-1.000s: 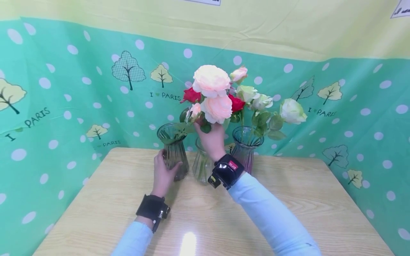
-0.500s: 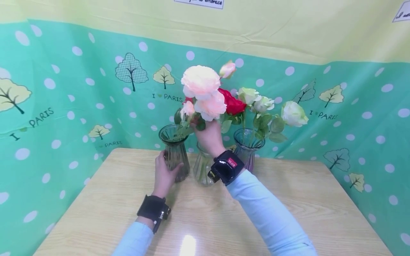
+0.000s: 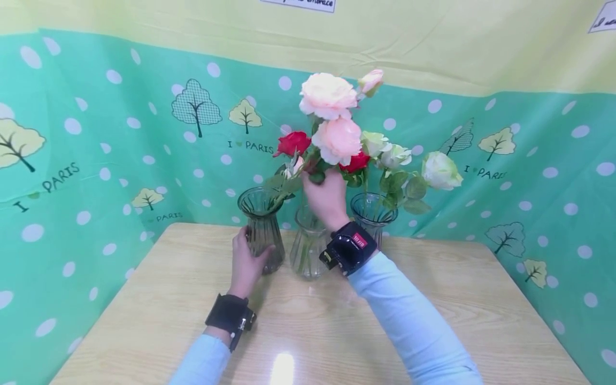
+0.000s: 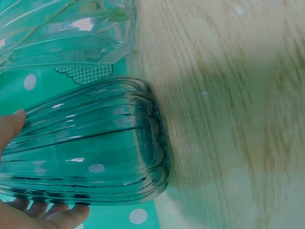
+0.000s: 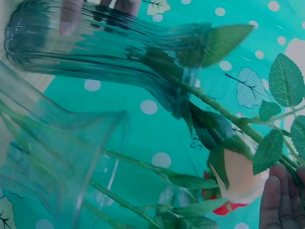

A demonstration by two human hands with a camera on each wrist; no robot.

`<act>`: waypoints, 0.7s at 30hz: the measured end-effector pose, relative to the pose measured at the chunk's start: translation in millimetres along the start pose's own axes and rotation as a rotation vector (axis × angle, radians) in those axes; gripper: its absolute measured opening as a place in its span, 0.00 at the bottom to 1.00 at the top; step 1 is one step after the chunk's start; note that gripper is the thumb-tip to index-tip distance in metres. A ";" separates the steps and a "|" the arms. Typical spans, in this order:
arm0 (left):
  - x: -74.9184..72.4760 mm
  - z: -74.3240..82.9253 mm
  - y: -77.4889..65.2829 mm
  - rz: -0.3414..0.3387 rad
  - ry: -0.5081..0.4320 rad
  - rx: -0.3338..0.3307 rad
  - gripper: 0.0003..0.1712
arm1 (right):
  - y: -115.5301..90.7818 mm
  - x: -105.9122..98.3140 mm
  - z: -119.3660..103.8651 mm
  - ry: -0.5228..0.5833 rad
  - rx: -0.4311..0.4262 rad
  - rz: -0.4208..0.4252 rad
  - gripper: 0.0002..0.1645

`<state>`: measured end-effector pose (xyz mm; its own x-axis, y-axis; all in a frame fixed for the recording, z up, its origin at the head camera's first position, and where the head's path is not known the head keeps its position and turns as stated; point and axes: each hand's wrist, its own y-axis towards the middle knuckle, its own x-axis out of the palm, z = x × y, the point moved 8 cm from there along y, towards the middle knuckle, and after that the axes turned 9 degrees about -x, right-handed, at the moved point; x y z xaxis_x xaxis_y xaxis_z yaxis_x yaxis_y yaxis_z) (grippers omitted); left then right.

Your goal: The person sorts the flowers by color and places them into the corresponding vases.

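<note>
My left hand point(image 3: 246, 264) grips the lower body of a dark grey ribbed glass vase point(image 3: 263, 232), thumb and fingers on opposite sides; the vase stands upright on the table. Above and right of its rim, my right hand point(image 3: 328, 197) holds a leafy stem point(image 5: 217, 107) bearing large pale pink flowers point(image 3: 337, 140) and a pink bud point(image 3: 370, 82). In the right wrist view the stem slants into the grey vase's mouth, where a green leaf point(image 5: 224, 45) also shows. Behind the right hand are red roses point(image 3: 293, 143).
A clear glass vase point(image 3: 308, 256) with stems stands right of the grey one. Farther right, a bluish-purple vase point(image 3: 370, 213) holds white-green roses point(image 3: 440, 171), partly hidden by my right wrist. The wooden table point(image 3: 433, 305) meets a patterned cloth point(image 3: 202, 176) behind.
My right hand and the pink flowers shifted left, then rose and moved right, tilting the bloom upward. The left hand keeps its hold on the grey vase, which stays in place.
</note>
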<state>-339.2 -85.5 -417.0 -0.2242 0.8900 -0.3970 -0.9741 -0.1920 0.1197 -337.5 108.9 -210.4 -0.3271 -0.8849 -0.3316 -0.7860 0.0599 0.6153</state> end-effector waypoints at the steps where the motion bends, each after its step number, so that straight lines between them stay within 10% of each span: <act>1: -0.1 0.2 0.1 0.000 0.000 0.001 0.51 | 1.1 -2.5 -0.5 0.007 0.001 0.018 0.07; 21: -0.3 0.5 1.0 0.012 0.001 0.009 0.51 | -9.9 30.2 10.8 -0.101 -0.116 -0.067 0.07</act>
<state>-340.0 -85.7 -416.3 -0.2355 0.8875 -0.3962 -0.9711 -0.1987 0.1322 -345.2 86.5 -234.2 -0.3314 -0.8341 -0.4411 -0.7440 -0.0565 0.6658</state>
